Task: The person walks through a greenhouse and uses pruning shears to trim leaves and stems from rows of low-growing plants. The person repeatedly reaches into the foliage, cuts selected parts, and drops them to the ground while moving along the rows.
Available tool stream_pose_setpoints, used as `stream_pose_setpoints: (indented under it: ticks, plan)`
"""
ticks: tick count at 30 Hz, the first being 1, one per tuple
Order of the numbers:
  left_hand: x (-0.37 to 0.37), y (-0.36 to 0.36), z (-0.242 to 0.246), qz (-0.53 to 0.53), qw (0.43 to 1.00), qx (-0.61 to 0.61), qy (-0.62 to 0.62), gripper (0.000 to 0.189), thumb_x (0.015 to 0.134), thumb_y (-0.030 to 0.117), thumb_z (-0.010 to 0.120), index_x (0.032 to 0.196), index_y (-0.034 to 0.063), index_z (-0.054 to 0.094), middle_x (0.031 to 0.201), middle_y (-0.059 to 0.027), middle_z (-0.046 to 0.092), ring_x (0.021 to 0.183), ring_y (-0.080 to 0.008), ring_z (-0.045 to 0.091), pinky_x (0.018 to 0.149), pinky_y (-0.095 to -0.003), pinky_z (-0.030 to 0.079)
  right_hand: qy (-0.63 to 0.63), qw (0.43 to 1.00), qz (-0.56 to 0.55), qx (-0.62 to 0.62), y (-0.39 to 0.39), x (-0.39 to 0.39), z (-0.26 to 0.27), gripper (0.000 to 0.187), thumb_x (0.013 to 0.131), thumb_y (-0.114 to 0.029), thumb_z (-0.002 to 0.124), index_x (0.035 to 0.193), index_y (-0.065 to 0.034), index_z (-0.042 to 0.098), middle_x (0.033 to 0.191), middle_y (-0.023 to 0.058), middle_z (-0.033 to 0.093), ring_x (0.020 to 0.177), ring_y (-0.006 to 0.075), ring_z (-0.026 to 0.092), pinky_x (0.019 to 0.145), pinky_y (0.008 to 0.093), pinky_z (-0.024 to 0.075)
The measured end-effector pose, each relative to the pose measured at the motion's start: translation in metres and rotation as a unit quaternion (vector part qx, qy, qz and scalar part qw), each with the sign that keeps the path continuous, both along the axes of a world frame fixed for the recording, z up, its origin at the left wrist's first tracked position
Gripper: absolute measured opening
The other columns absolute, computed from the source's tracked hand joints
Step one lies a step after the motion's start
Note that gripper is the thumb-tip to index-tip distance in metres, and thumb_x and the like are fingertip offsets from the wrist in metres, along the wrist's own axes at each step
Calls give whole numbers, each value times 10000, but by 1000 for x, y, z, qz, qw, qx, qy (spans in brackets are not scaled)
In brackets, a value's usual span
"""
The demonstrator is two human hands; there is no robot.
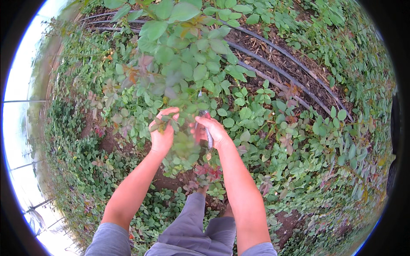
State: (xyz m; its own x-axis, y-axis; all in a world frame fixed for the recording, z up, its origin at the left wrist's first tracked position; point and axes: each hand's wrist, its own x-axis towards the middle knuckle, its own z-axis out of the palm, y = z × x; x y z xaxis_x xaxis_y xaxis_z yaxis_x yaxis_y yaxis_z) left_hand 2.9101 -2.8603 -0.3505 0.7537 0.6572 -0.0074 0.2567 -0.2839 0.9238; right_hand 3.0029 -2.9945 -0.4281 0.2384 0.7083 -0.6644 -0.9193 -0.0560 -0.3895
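Leafy rose stems (pixel 189 64) rise in front of me, green with some reddish young leaves. My left hand (pixel 162 128) is closed around a leafy shoot (pixel 157 125), and leaves cover part of its fingers. A short way to the right, my right hand (pixel 213 128) holds pruning shears (pixel 209 136) with red and grey handles. The shears' blades point away from me into the foliage, where leaves partly hide them. Blurred leaves (pixel 185 140) hang between the two hands. Whether the blades touch a stem cannot be seen.
Dark irrigation hoses (pixel 282 60) run along a mulched bed (pixel 256 48) at the upper right. Dense rose bushes (pixel 323 153) surround me on both sides. Dark red leaves (pixel 209 171) stand just before my legs (pixel 189 217). Bare soil (pixel 173 179) shows between plants.
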Motion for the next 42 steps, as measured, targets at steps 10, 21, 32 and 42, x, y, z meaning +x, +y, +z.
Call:
stream_pose_setpoints:
  ticks: [10, 21, 32, 42]
  plan:
    - [-33, 10, -15, 84, 975, -198, -50, 161, 878, -44, 514, 1014, -36, 600, 1006, -56, 617, 851, -102, 554, 782, -227, 438, 6, 992, -109, -57, 0, -35, 13, 134, 868, -184, 587, 903, -62, 543, 657, 21, 559, 477, 111, 501, 425, 259, 408]
    - [-38, -7, -19, 94, 995, -15, 2, 171, 907, 2, 522, 1043, 19, 623, 871, -17, 609, 753, -73, 505, 710, -215, 422, 18, 999, -42, 4, -40, -45, 15, 293, 872, -256, 586, 1110, -87, 571, 827, 34, 623, 696, 137, 613, 609, 274, 493]
    - [-36, -2, -12, 49, 997, 42, 33, 330, 838, -142, 413, 1023, 37, 619, 993, -100, 642, 912, -157, 602, 825, -271, 452, 4, 1000, 12, -13, -13, 10, -4, 274, 828, -256, 648, 994, -64, 545, 863, 84, 643, 704, 171, 638, 634, 306, 539]
    - [-31, 1, -3, 35, 999, -30, 1, 291, 838, -148, 428, 1008, 1, 610, 1077, -80, 598, 969, -150, 558, 865, -266, 427, 7, 1000, 13, -27, -6, 22, -1, 309, 820, -281, 658, 1011, -62, 550, 892, 112, 638, 721, 175, 641, 658, 322, 544]
